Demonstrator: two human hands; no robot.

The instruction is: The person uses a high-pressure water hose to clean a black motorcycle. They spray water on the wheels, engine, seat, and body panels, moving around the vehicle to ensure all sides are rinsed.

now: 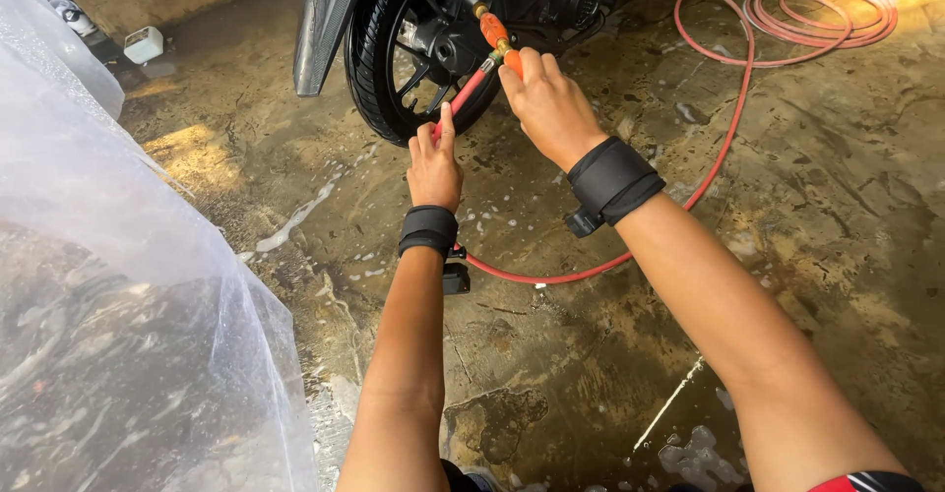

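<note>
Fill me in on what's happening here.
A person crouches by a motorcycle's wheel on a wet concrete floor. The right hand grips an orange spray nozzle aimed at the wheel hub, while the left hand holds the red hose just behind it. The hose runs back across the floor to loose coils at the upper right. Both wrists wear black bands. Clear plastic sheeting hangs at the left.

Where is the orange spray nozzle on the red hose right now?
The orange spray nozzle sits top centre in the head view, held by the right hand just in front of the black motorcycle wheel; the left hand grips the red hose just below.
</note>
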